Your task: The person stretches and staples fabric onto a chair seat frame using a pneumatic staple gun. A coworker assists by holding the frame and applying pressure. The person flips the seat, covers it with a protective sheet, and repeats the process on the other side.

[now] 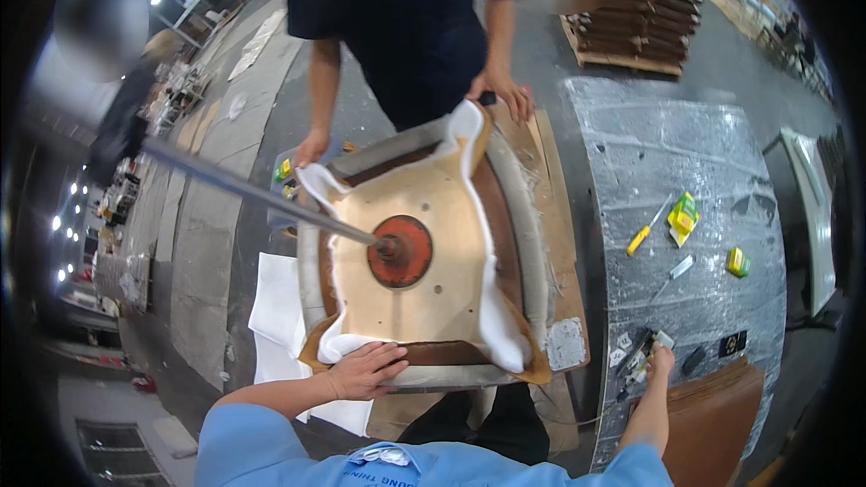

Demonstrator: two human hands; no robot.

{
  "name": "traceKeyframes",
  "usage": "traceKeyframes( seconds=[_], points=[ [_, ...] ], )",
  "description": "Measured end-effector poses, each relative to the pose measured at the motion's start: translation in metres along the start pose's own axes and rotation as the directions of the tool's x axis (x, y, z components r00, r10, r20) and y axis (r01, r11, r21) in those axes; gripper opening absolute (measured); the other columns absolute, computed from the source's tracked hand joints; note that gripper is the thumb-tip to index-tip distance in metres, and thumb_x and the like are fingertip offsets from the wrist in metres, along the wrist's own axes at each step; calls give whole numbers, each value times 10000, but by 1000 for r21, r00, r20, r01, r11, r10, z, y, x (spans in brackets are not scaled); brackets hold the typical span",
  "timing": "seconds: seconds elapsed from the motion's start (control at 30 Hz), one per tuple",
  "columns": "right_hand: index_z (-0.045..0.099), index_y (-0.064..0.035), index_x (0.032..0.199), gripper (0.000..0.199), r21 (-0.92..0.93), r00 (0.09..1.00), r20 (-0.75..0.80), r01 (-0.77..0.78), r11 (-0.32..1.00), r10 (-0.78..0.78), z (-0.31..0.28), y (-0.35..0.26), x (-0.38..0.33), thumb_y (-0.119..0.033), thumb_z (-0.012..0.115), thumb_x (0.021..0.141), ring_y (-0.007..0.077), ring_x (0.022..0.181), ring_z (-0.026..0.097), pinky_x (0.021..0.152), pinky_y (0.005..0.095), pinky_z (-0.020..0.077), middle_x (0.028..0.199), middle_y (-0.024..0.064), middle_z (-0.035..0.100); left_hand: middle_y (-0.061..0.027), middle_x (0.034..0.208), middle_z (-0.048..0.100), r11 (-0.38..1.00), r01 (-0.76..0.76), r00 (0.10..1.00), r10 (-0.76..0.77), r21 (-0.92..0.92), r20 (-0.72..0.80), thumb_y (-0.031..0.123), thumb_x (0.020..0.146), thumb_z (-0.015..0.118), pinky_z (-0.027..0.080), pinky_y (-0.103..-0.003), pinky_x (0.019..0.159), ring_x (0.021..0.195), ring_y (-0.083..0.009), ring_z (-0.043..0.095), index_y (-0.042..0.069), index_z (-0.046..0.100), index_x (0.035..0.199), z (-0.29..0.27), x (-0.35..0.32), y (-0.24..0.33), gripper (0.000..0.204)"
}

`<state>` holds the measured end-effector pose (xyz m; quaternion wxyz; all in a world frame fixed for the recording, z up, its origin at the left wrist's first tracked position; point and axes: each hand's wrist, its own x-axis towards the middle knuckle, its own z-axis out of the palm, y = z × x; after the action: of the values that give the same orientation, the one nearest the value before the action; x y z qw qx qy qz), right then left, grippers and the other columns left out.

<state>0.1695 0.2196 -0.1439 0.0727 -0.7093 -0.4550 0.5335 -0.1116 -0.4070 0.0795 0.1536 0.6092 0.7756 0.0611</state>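
Observation:
In front of me lies a chair seat: a pale wooden panel [410,311] with white padding [487,298] and brown leather [510,225] around it. A metal rod [298,212] presses a round red plate [417,261] onto its middle. My left hand [365,372] rests flat on the near edge, fingers spread over leather and padding. Off to the right, my right hand [661,361] is closed around what looks like a staple gun [639,350], dark with a pale end, mostly hidden by clutter and fingers. A thin hose runs near it.
A co-worker's hands [510,97] touch the seat's far corners, one beside a black tool. On the plastic-covered table [622,162] are a yellow-handled screwdriver [640,240], yellow-green boxes [684,216], a knife-like tool [678,269] and brown sheets [713,415]. White sheets [280,307] lie left.

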Motion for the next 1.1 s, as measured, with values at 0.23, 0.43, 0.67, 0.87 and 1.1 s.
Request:
traceKeyframes(
  seconds=[0.23, 0.43, 0.67, 0.87, 1.1],
  points=[
    [605, -67, 1418, 545, 26, 733, 484, 534, 845, -478, 150, -53, -170, -502, 522, 1102, 300, 935, 720, 827, 439, 554, 1127, 124, 744, -144, 1613, 487, 999, 2, 988, -7, -36, -155, 396, 940, 756, 342, -473, 1253, 1491, -313, 468, 78, 536, 1492, 21, -16, -3, 673],
    [652, -46, 1149, 550, -565, 687, 332, 694, 447, -647, 162, -63, -244, -558, 463, 1081, 535, 1034, 675, 848, 592, 506, 1047, 284, 735, -147, 1593, 511, 998, 54, 992, -57, -27, -114, 430, 992, 689, 330, -500, 1258, 1484, -293, 477, 58, 559, 1476, 26, -18, -4, 624],
    [666, -55, 1116, 574, -579, 675, 343, 700, 418, -654, 162, -62, -245, -580, 436, 1076, 515, 1013, 690, 842, 592, 509, 1056, 266, 742, -143, 1612, 492, 999, 45, 980, -50, -26, -195, 419, 1044, 613, 321, -512, 1259, 1504, -288, 452, 56, 550, 1487, 28, -18, -4, 576],
    [660, -54, 1124, 606, -631, 705, 328, 659, 410, -629, 164, -62, -248, -607, 417, 1071, 526, 1016, 690, 845, 603, 515, 1070, 281, 743, -147, 1621, 480, 1000, 14, 970, -20, -26, -241, 414, 1065, 577, 304, -535, 1264, 1525, -289, 423, 63, 554, 1486, 32, -20, -7, 549],
    [653, -58, 1185, 652, -654, 703, 318, 649, 390, -637, 168, -63, -244, -648, 408, 1057, 535, 1076, 679, 877, 612, 518, 1104, 296, 739, -157, 1615, 486, 998, 54, 988, -59, -38, -145, 435, 1077, 546, 304, -538, 1262, 1528, -297, 422, 58, 554, 1484, 35, -19, -6, 556]
  ],
)
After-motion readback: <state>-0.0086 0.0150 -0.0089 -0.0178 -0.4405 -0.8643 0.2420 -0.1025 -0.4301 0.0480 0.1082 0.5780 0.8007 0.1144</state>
